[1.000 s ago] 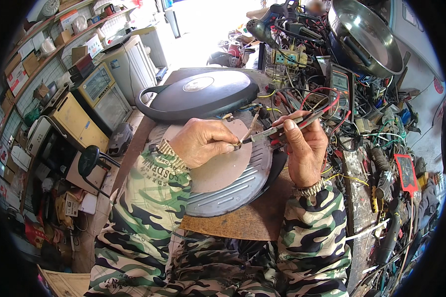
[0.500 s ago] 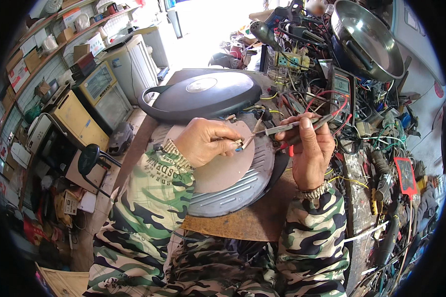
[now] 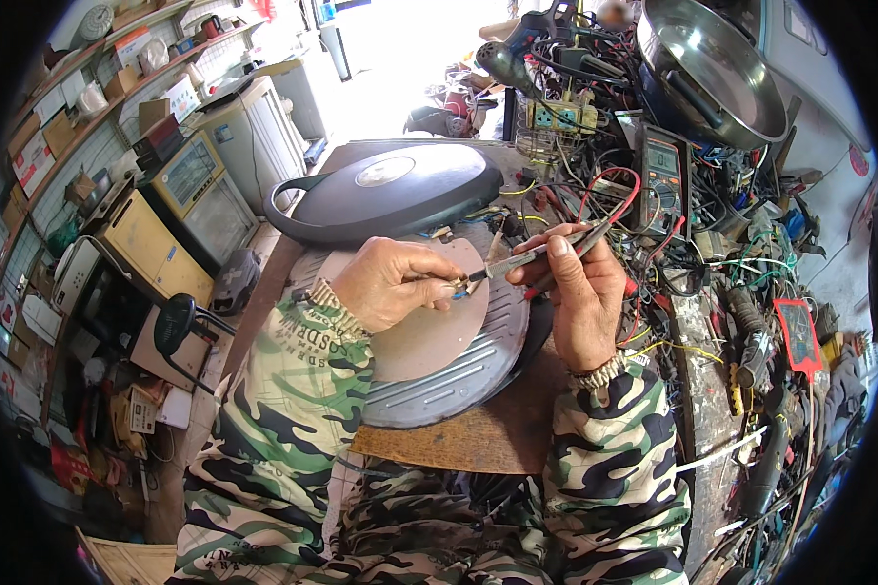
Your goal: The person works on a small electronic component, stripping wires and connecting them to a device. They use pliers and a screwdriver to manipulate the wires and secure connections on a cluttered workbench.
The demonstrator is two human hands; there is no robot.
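Observation:
My left hand [image 3: 395, 283] is closed in a pinch on a small part with a blue bit [image 3: 460, 292], too small to name. My right hand [image 3: 583, 292] grips a slim grey pen-like tool [image 3: 519, 261], pointed left. Its dark tip is at the small part, or very close to it. Both hands hover over a pale round disc [image 3: 424, 341] lying on a ribbed grey round plate [image 3: 439, 398]. Behind them rests a dark oval lid-like cover [image 3: 410, 190] with a loop handle.
A digital multimeter [image 3: 664, 180] with red leads stands at the right among tangled wires. A steel pan [image 3: 722, 83] sits at the back right, and a red fly swatter [image 3: 798, 336] farther right. Shelves and cabinets [image 3: 156, 242] line the left.
My right hand has moved slightly left, bringing the tool's tip down to the small part. My left hand keeps its pinch. The whole view has shifted a little.

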